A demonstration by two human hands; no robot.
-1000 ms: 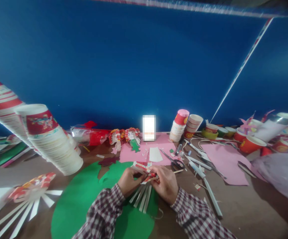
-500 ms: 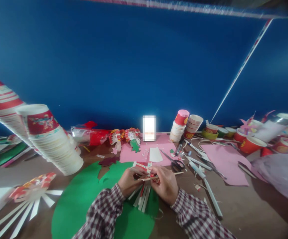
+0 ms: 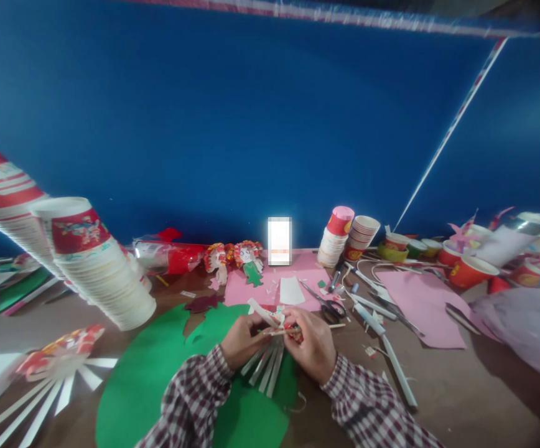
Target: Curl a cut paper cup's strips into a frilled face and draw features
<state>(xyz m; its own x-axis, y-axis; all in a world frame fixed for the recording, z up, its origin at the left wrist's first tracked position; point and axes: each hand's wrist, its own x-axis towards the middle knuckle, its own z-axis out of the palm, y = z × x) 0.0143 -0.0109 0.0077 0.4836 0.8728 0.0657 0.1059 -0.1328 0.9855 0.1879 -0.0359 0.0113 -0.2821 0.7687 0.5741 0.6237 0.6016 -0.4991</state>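
Over a large green paper sheet (image 3: 134, 373), both hands hold a cut paper cup (image 3: 270, 364) whose white strips fan out toward me. My left hand (image 3: 242, 341) is closed on the cup's left side, its fingertips pinching near the centre. On the other side, my right hand (image 3: 311, 342) is closed round the cup and a thin wooden stick (image 3: 338, 326) that sticks out past its fingers. A white strip (image 3: 261, 311) stands up above the fingertips. The fingers hide much of the cup's middle.
Stacked paper cups (image 3: 97, 267) lean at the left, near another strip-cut cup (image 3: 65, 364). Scissors (image 3: 333, 309), a glue gun (image 3: 367, 314) and pink paper (image 3: 423, 305) lie right of centre. Paper figures (image 3: 249, 258) and short cup stacks (image 3: 335, 239) stand behind.
The white strip at the fingertips has lifted and tilted to the upper left. The cup and its strips have turned slightly; both hands have shifted only a little.
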